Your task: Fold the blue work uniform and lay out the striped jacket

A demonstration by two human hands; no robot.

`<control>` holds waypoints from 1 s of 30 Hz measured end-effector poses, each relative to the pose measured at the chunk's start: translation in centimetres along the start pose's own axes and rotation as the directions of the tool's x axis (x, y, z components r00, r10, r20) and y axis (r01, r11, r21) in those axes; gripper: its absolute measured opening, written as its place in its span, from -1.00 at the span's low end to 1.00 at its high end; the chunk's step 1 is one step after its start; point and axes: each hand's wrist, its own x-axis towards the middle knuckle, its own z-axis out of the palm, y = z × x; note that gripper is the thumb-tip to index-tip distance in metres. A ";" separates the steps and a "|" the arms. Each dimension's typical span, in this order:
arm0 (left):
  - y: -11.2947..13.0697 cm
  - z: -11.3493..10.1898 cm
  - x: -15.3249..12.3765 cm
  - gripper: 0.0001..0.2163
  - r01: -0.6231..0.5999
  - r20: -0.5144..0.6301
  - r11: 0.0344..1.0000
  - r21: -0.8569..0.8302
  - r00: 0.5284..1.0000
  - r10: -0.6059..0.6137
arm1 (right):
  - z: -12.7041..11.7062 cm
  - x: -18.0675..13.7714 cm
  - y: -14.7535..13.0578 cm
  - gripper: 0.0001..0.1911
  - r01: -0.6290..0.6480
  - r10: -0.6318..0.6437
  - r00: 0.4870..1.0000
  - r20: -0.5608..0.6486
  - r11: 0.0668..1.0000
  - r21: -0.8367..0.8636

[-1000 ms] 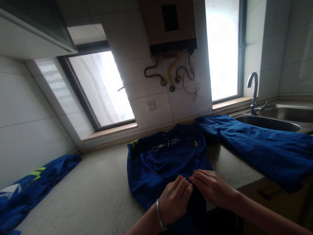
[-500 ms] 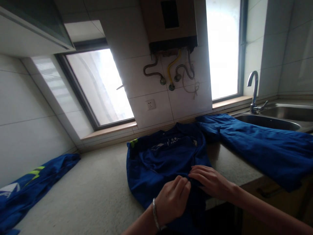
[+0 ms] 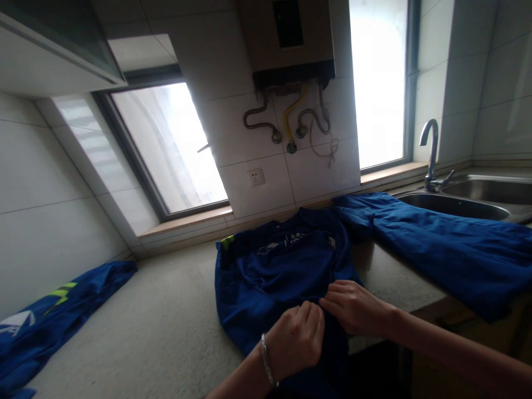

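A blue jacket [image 3: 274,277] with white printing and a yellow-green stripe lies on the countertop, its lower part hanging over the front edge. My left hand [image 3: 297,335], with a silver bracelet on the wrist, is closed on the jacket's lower front. Right beside it, my right hand [image 3: 353,307] pinches the same cloth, fingertips almost touching the left hand's. What the fingers hold within the fold is too small and dark to make out.
Blue trousers [image 3: 440,238] lie to the right, draped over the counter edge near the sink [image 3: 457,206] and faucet [image 3: 432,155]. Another blue garment [image 3: 70,310] with yellow-green stripes is at the far left. The stone countertop [image 3: 166,310] runs between. A water heater [image 3: 291,44] hangs above.
My right hand's fingers have curled in from a flatter pose into a pinch on the cloth. The left hand has shifted very slightly downward. The garments stay in place.
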 end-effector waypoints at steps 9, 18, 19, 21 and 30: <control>-0.5 0.3 0.8 -0.86 0.383 0.099 0.743 -0.549 0.912 -0.397 | -0.4 -1.0 0.0 -0.74 0.002 0.006 0.983 -0.184 0.999 0.048; -0.9 2.3 0.7 -0.83 0.416 0.195 0.578 -0.701 0.893 -0.406 | -1.4 -0.4 -1.0 -0.75 -0.042 0.076 0.954 -0.291 0.992 0.121; -1.0 2.7 0.7 -0.81 0.429 0.204 0.542 -0.723 0.882 -0.426 | -1.8 0.0 -0.9 -0.78 -0.065 0.115 0.937 -0.329 0.985 0.158; -1.3 3.2 0.7 -0.79 0.445 0.210 0.468 -0.764 0.857 -0.471 | -2.6 0.7 -0.4 -0.85 -0.097 0.183 0.909 -0.373 0.966 0.238; -2.1 -2.3 1.3 -0.80 0.595 0.090 0.700 -0.395 0.783 -0.615 | -4.2 -0.9 -0.4 -0.43 -0.371 0.442 0.858 -0.261 0.886 0.279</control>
